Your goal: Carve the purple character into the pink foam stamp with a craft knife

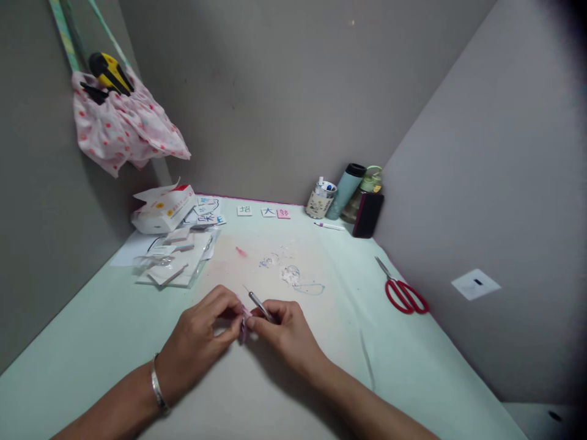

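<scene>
Near the middle of the table my left hand (206,324) pinches a small pinkish-purple piece (244,327), whose exact kind I cannot make out. My right hand (287,333) meets it there, thumb and fingertips touching the same piece. A slim metal craft knife (261,307) with a thin pointed tip also rests in my right hand, its tip toward the far left. Both hands are closed, and their fingers hide part of the piece. Just beyond them lie a heap of whitish scraps (290,275) and a small red-pink fragment (241,252).
Red-handled scissors (406,296) lie at right. A pen cup (321,200), blue tumbler (346,190), dark phone (368,215) and marker (329,226) stand or lie at back right. Small character cards (269,212) line the back; plastic packets (169,263) and a tissue pack (162,208) sit left.
</scene>
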Demonstrator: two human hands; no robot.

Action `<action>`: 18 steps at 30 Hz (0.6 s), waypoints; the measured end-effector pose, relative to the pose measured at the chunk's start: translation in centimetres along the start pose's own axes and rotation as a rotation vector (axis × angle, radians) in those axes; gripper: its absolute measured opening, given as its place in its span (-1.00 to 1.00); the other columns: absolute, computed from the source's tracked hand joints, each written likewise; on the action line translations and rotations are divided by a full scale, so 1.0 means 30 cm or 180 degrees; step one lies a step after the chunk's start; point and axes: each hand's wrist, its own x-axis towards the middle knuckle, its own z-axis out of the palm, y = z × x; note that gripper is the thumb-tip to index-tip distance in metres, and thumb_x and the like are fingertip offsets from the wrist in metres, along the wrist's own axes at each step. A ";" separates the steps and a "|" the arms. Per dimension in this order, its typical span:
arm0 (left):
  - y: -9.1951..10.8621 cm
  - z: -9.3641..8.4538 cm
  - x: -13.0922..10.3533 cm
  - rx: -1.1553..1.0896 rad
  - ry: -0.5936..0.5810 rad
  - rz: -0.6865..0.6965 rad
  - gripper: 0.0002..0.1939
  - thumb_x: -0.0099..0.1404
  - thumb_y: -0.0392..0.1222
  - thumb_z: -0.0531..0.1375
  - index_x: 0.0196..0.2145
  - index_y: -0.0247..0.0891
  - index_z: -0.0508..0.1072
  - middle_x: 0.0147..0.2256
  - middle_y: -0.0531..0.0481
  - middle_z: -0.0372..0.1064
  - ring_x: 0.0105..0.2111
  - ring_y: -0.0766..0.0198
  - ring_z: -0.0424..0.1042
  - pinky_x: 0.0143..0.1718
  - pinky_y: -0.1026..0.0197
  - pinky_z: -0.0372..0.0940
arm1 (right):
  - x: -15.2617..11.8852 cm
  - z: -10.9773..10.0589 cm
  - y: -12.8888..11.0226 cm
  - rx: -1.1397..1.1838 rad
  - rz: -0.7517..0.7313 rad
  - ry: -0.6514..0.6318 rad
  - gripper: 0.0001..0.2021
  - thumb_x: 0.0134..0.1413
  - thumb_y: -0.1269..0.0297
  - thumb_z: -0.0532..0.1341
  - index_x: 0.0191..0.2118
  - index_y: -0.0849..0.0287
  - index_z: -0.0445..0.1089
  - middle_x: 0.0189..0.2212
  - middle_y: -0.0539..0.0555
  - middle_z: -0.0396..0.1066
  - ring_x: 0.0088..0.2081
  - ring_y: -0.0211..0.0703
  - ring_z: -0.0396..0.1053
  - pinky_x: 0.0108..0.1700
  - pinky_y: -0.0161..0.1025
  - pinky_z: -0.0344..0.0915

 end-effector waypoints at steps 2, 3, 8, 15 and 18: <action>-0.008 0.000 0.003 -0.0130 -0.0031 -0.0130 -0.87 0.42 -0.29 0.13 -0.30 -0.16 0.42 -0.32 0.08 0.41 -0.35 0.30 0.52 -0.26 0.27 0.43 | 0.007 -0.004 -0.001 0.0065 0.0020 -0.0049 -0.77 -0.04 0.12 0.35 -0.49 0.20 0.52 -0.59 -0.07 0.21 -0.48 -0.27 0.04 -0.38 -0.22 -0.07; -0.011 -0.001 0.003 -0.0145 -0.0037 -0.0161 -0.87 0.42 -0.28 0.13 -0.30 -0.16 0.43 -0.33 0.08 0.41 -0.36 0.30 0.51 -0.28 0.26 0.42 | 0.010 -0.005 -0.001 0.0105 0.0030 -0.0067 -0.76 -0.05 0.11 0.37 -0.49 0.21 0.52 -0.59 -0.07 0.22 -0.48 -0.27 0.05 -0.38 -0.22 -0.07; -0.023 -0.014 0.006 0.0016 0.0041 -0.0147 -0.90 0.37 -0.29 0.16 -0.32 -0.16 0.44 -0.36 0.11 0.37 -0.43 0.32 0.40 -0.36 0.27 0.33 | 0.015 -0.010 0.000 0.0354 0.0076 -0.0155 -0.69 -0.09 0.05 0.42 -0.51 0.22 0.48 -0.58 -0.06 0.23 -0.48 -0.30 0.05 -0.37 -0.22 -0.07; -0.066 -0.050 0.014 0.0263 0.0250 -0.0225 -0.92 0.40 -0.21 0.15 -0.28 -0.14 0.43 -0.35 0.12 0.33 -0.45 0.31 0.36 -0.37 0.23 0.27 | 0.024 -0.028 0.008 0.0500 0.0114 -0.0099 -0.72 -0.07 0.08 0.40 -0.45 0.23 0.52 -0.65 -0.10 0.20 -0.56 -0.34 -0.02 -0.45 -0.25 -0.13; -0.072 -0.052 0.012 0.0261 0.0302 -0.0302 -0.86 0.47 -0.12 0.12 -0.25 -0.14 0.43 -0.28 0.06 0.38 -0.36 0.25 0.42 -0.29 0.20 0.33 | 0.030 -0.035 0.008 0.0551 0.0112 -0.0050 -0.76 -0.07 0.12 0.38 -0.43 0.22 0.52 -0.64 -0.09 0.25 -0.58 -0.36 0.01 -0.49 -0.27 -0.12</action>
